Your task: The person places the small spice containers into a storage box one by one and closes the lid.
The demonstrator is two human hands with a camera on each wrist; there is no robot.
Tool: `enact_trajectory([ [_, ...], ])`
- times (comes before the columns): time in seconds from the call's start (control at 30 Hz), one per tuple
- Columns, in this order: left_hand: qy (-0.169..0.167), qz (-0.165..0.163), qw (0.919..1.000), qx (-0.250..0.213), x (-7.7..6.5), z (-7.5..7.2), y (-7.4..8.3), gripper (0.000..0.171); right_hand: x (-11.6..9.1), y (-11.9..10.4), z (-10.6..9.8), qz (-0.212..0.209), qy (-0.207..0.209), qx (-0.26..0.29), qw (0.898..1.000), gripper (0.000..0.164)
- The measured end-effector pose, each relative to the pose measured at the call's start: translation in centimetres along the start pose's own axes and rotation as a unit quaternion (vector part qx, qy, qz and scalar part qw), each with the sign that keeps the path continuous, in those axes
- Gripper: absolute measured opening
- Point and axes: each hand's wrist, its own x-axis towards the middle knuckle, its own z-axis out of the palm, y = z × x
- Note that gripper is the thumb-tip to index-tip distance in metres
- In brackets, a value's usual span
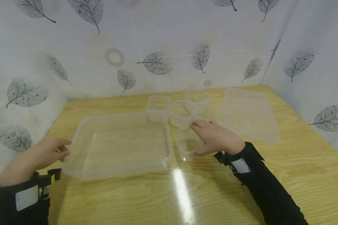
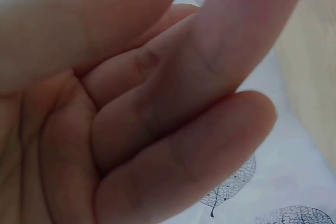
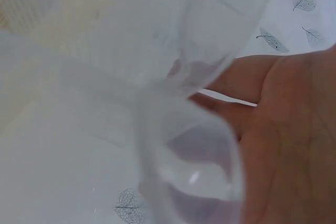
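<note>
A large clear rectangular plastic box (image 1: 121, 168) stands on the wooden table, its open side up. Beside its left wall is my left hand (image 1: 46, 153), fingers loosely bent and fingertips right at the rim. The left wrist view shows those bent fingers (image 2: 173, 103) with nothing in them. To the right of the box, my right hand (image 1: 217, 136) grips a small clear container (image 1: 184, 148), thumb at the front corner and fingers at the back. Through the clear wall of the small container (image 3: 194, 166), parts of that hand show in the right wrist view.
Behind the right hand stand several more small clear containers, including one at the back left (image 1: 158, 101) and one at the far back (image 1: 197, 95). A flat clear lid (image 1: 250, 115) lies at right. A leaf-print curtain (image 1: 163, 37) surrounds the table (image 1: 124, 200).
</note>
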Motion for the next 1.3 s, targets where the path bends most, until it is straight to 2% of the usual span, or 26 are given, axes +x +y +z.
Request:
enact_trajectory([
  [0.2, 0.003, 0.008, 0.9999, -0.011, -0.1, 0.0, 0.0, 0.042, 0.0, -0.1, -0.1, -0.001, -0.007, -0.005, 1.000, 0.090],
  [0.4, -0.003, -0.002, 0.9998, -0.018, -0.1, 0.0, 0.0, 0.047, 0.1, -0.1, -0.1, -0.001, -0.003, -0.010, 1.000, 0.092],
  [0.73, -0.001, -0.011, 0.9999, -0.009, -0.1, 0.0, 0.3, 0.047, -0.1, 0.1, -0.2, -0.014, 0.014, 0.018, 1.000, 0.091],
  [0.9, -0.007, -0.016, 0.9996, -0.022, -0.1, 0.0, 0.3, 0.048, -0.6, 0.1, -0.7, -0.016, 0.043, 0.029, 0.999, 0.093],
  [1.13, -0.025, -0.027, 0.9961, -0.080, -0.1, 0.3, 0.1, 0.054, -1.5, -0.1, -1.6, -0.033, 0.111, 0.035, 0.993, 0.093],
  [1.3, -0.025, -0.024, 0.9943, -0.101, -0.1, 0.6, 0.1, 0.057, -2.1, -0.5, -2.3, -0.052, 0.145, 0.027, 0.988, 0.093],
])
